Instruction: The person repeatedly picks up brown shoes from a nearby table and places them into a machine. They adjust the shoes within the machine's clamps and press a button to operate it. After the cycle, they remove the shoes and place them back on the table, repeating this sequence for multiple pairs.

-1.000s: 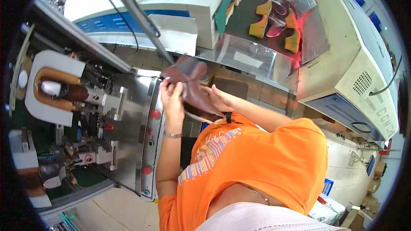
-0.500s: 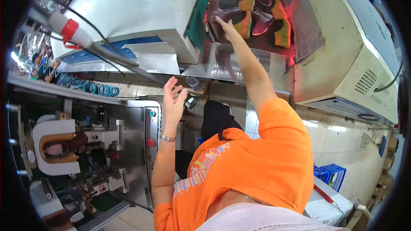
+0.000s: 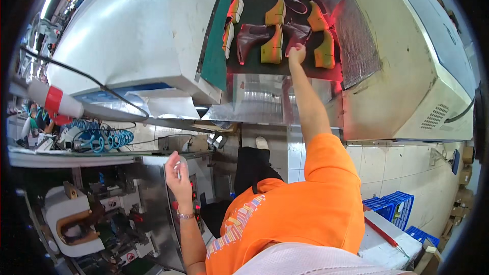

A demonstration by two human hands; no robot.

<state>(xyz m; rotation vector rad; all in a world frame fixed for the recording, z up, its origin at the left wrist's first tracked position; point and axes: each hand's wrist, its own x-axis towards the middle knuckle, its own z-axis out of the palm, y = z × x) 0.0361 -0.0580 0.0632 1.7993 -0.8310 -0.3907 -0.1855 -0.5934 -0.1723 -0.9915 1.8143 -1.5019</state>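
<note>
My right hand (image 3: 297, 54) reaches out to the far belt, its fingers curled at the near end of a dark brown boot upper (image 3: 298, 33) that lies there. To the left of it, a second brown boot upper (image 3: 250, 39) lies on its side. Between the two stands a yellow wedge-shaped sole (image 3: 272, 46), with another yellow wedge sole (image 3: 325, 50) to the right. My left hand (image 3: 179, 175) hovers near the edge of the machine at left, its fingers loosely bent and apart, with nothing visible in them.
The dark belt (image 3: 254, 70) runs between a white machine housing (image 3: 137, 25) and a beige one (image 3: 412, 66). At lower left is a machine with a white C-shaped clamp (image 3: 53, 219). Blue crates (image 3: 395, 206) stand at right. A red-handled tool (image 3: 382, 231) lies on a white surface.
My right hand has moved rightward from the left boot upper to the right one; the left upper now lies flat on the belt. My left hand has dropped lower and to the left.
</note>
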